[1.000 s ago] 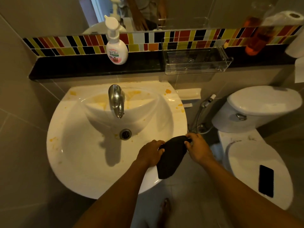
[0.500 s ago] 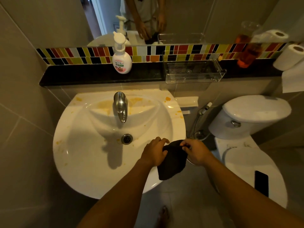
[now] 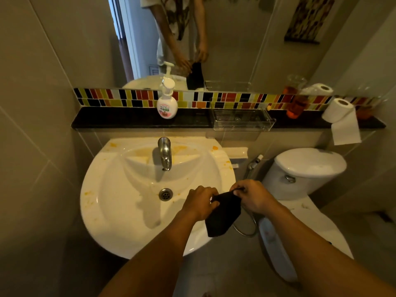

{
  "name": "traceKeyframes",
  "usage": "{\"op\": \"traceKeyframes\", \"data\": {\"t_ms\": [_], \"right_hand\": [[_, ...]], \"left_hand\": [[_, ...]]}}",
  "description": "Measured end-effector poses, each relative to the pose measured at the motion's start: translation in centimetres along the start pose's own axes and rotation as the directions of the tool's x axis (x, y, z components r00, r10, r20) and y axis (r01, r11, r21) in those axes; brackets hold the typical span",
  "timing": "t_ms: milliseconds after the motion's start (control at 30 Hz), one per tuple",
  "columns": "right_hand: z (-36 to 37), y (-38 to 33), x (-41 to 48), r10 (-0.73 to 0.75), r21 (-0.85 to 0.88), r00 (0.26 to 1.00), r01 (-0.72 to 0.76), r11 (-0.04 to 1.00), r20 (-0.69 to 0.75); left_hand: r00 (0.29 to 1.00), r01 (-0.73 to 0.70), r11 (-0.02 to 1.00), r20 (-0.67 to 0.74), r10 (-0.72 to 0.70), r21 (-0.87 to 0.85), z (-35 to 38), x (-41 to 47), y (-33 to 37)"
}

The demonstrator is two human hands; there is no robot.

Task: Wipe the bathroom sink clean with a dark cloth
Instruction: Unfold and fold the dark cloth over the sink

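Both hands, left hand [image 3: 200, 202] and right hand [image 3: 251, 198], pinch the dark cloth [image 3: 222, 215] hanging below their grip.

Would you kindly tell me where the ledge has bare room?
The black ledge is bare left of the soap bottle, and between it and the clear tray. Right of the tray, the orange bottle and toilet roll crowd it.

Glossy white ceramic sink [image 3: 120, 221], orange-smeared; shiny chrome faucet [image 3: 164, 153]; matt dark cloth [image 3: 222, 215]; polished black stone ledge [image 3: 120, 121]; clear plastic tray [image 3: 242, 120]; soft paper toilet roll [image 3: 338, 110].
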State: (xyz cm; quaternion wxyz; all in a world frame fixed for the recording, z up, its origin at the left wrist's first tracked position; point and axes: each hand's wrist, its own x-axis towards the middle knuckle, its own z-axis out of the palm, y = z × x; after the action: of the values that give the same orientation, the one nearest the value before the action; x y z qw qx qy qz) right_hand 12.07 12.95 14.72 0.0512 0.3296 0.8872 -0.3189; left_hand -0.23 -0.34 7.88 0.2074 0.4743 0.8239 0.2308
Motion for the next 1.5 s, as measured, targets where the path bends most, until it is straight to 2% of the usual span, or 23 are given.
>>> {"op": "traceKeyframes", "data": {"t_ms": [267, 433, 533, 633, 767, 800, 900, 967, 1100, 1367, 1500], "right_hand": [[-3.7, -3.3, -3.6, -0.061, -0.032, 0.996, 0.059, 0.998, -0.062], [-8.4, -5.7, -5.9, -0.06, 0.168, 0.978, 0.094, 0.981, -0.199], [-10.8, -7.2, -7.0, -0.081, 0.248, 0.968, 0.141, 0.958, -0.237], [-12.1, -8.2, -7.4, -0.13, 0.151, 0.969, 0.163, 0.975, -0.211], [-13.8, -9.6, -7.6, -0.158, 0.068, 0.96, 0.179, 0.982, -0.233], [-14.3, -10.0, -7.7, -0.169, 0.047, 0.955, 0.186, 0.981, -0.244], [-16.1, -11.2, -8.2, -0.19, 0.04, 0.943, 0.209, 0.977, -0.273], [-17.4, -11.7, -8.6, -0.19, 0.038, 0.939, 0.21, 0.977, -0.286], [-19.1, -11.7, -9.1, -0.154, 0.001, 0.935, 0.163, 0.987, -0.32], [-19.2, -9.2, -9.5, -0.077, -0.041, 0.929, 0.067, 0.997, -0.362], [-18.8, -7.9, -9.7, -0.04, -0.012, 0.927, 0.038, 0.999, -0.372]], "left_hand": [[0.997, -0.076, 0.99, 0.023, 0.074, 0.117, -2.3, -1.7, 1.3], [0.998, -0.061, 0.983, 0.016, 0.059, 0.171, -3.6, -2.6, 1.2], [0.994, -0.079, 0.996, -0.069, 0.082, 0.042, -4.3, -2.8, 2.2], [0.985, -0.101, 0.99, -0.146, 0.087, -0.097, -5.6, -2.9, 4.8], [0.945, -0.146, 0.968, -0.318, 0.075, -0.206, -8.7, -2.4, 8.4], [0.946, -0.147, 0.969, -0.315, 0.079, -0.197, -9.5, -2.1, 9.0], [0.976, -0.165, 0.978, -0.163, 0.144, -0.125, -11.1, -1.6, 9.9], [0.979, -0.186, 0.963, -0.119, 0.165, -0.194, -11.4, -1.5, 10.0], [0.98, -0.175, 0.935, -0.146, 0.136, -0.307, -11.8, -1.7, 9.6], [0.979, -0.161, 0.977, -0.147, 0.14, -0.138, -14.8, -2.2, 7.5], [0.969, -0.201, 0.947, -0.19, 0.155, -0.251, -15.6, -3.0, 7.6]]}}
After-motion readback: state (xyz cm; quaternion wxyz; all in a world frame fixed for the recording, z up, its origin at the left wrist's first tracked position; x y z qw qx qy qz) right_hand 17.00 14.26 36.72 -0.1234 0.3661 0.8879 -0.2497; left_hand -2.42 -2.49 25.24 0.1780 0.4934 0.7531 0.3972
